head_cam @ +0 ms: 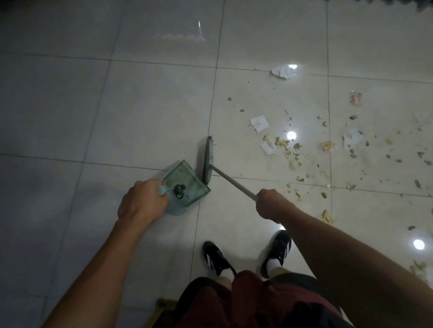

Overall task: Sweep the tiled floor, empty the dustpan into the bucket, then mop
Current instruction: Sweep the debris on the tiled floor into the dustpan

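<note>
The left hand (141, 202) grips the dustpan (185, 187) handle, mouth toward the broom (209, 159) just beside it, while the right hand (272, 204) clenches the broom's shaft, likely to draw the litter (307, 148), scattered well right of the dustpan, inward.

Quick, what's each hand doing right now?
Left hand: closed around the dustpan handle.
Right hand: closed around the broom handle.
</note>
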Demonstrator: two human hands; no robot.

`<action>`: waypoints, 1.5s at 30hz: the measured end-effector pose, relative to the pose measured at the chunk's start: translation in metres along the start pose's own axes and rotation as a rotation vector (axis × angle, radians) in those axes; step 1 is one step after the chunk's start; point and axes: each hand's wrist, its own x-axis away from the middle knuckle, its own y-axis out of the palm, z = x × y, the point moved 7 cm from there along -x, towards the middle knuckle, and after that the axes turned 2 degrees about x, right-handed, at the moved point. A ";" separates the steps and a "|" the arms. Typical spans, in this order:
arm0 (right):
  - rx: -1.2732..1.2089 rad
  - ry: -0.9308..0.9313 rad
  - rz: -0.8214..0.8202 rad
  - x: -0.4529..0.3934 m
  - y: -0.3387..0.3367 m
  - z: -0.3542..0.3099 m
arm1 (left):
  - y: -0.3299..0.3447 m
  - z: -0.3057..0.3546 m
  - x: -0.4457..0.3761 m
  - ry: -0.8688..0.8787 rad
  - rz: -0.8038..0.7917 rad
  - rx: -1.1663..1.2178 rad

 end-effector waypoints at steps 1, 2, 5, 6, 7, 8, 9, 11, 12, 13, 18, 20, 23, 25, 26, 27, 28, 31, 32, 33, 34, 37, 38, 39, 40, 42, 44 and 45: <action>0.008 -0.002 0.008 -0.001 0.001 0.004 | 0.004 0.003 0.002 -0.004 -0.006 -0.005; 0.025 -0.007 0.013 -0.001 0.001 0.009 | 0.007 0.007 0.004 -0.008 -0.010 -0.010; 0.051 -0.017 0.011 -0.002 0.003 0.037 | 0.017 0.027 0.010 -0.019 -0.011 -0.033; 0.052 -0.010 0.009 -0.001 0.003 0.049 | 0.020 0.035 0.012 -0.021 -0.012 -0.039; 0.052 0.003 0.012 0.000 0.001 0.063 | 0.023 0.045 0.015 -0.020 -0.015 -0.043; 0.052 0.019 0.015 0.001 0.000 0.078 | 0.027 0.056 0.017 -0.015 -0.018 -0.050; 0.052 0.034 0.016 0.003 -0.002 0.093 | 0.031 0.067 0.018 -0.005 -0.021 -0.056; 0.049 0.068 0.018 0.006 -0.007 0.123 | 0.038 0.093 0.020 0.022 -0.030 -0.063; 0.048 0.082 0.022 0.007 -0.011 0.137 | 0.041 0.107 0.021 0.034 -0.035 -0.063; 0.046 0.096 0.030 0.008 -0.016 0.151 | 0.044 0.120 0.021 0.045 -0.039 -0.062; 0.027 0.176 0.071 0.015 -0.034 0.218 | 0.058 0.193 0.022 0.113 -0.056 -0.064; 0.012 0.207 0.082 0.018 -0.039 0.243 | 0.063 0.220 0.022 0.150 -0.063 -0.065; -0.017 0.244 0.102 0.020 -0.046 0.271 | 0.068 0.253 0.021 0.203 -0.070 -0.054; -0.043 0.244 0.139 0.023 -0.052 0.283 | 0.071 0.272 0.020 0.237 -0.070 -0.059; -0.056 0.240 0.156 0.024 -0.055 0.285 | 0.071 0.278 0.020 0.249 -0.064 -0.061; -0.071 0.242 0.173 0.025 -0.057 0.290 | 0.072 0.286 0.019 0.263 -0.061 -0.068; -0.082 0.242 0.186 0.026 -0.060 0.293 | 0.072 0.293 0.018 0.275 -0.058 -0.075; -0.107 0.236 0.209 0.025 -0.067 0.297 | 0.068 0.304 0.013 0.292 -0.061 -0.075; -0.117 0.233 0.213 0.024 -0.070 0.296 | 0.066 0.305 0.011 0.295 -0.063 -0.070; -0.124 0.232 0.214 0.023 -0.073 0.294 | 0.064 0.306 0.009 0.295 -0.063 -0.066; -0.128 0.232 0.212 0.021 -0.077 0.291 | 0.061 0.305 0.006 0.294 -0.062 -0.065; -0.133 0.213 0.211 0.011 -0.088 0.273 | 0.049 0.297 -0.003 0.275 -0.051 -0.056; -0.135 0.205 0.207 0.006 -0.092 0.265 | 0.045 0.292 -0.008 0.268 -0.050 -0.049; -0.137 0.201 0.204 0.000 -0.096 0.256 | 0.041 0.286 -0.013 0.260 -0.050 -0.038; -0.136 0.193 0.204 -0.007 -0.100 0.247 | 0.036 0.280 -0.018 0.252 -0.051 -0.024; -0.126 0.179 0.201 -0.022 -0.109 0.224 | 0.025 0.263 -0.031 0.227 -0.047 -0.005; -0.118 0.167 0.200 -0.038 -0.121 0.197 | 0.013 0.244 -0.048 0.206 -0.039 0.002; -0.115 0.165 0.199 -0.045 -0.128 0.184 | 0.007 0.235 -0.057 0.199 -0.035 0.005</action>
